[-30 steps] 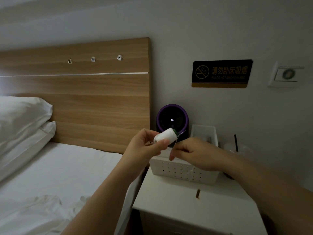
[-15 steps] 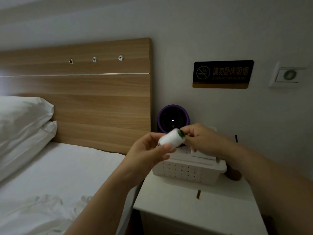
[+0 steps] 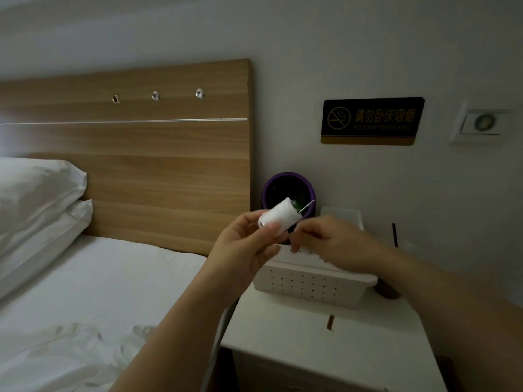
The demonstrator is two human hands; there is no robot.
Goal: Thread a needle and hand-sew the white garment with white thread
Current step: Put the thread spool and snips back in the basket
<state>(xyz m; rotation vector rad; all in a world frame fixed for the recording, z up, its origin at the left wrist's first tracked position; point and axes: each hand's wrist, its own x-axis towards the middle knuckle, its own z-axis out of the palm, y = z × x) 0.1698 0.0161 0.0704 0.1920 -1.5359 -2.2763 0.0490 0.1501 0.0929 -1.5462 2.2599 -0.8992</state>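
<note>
— What carries everything here?
— A white nightstand [image 3: 325, 343] beside the bed [image 3: 99, 292], with a perforated white basket [image 3: 308, 287] at its back edge, against the wall.
— And the thread?
— The left hand [image 3: 243, 250] grips the white thread spool [image 3: 278, 216] above the basket; a needle [image 3: 307, 206] juts from its top.
— The right hand [image 3: 334, 241]?
— Fingers pinched just beside the spool; on what, I cannot tell.
— The garment?
— The white garment [image 3: 70, 343] lies crumpled on the bed's near edge.
</note>
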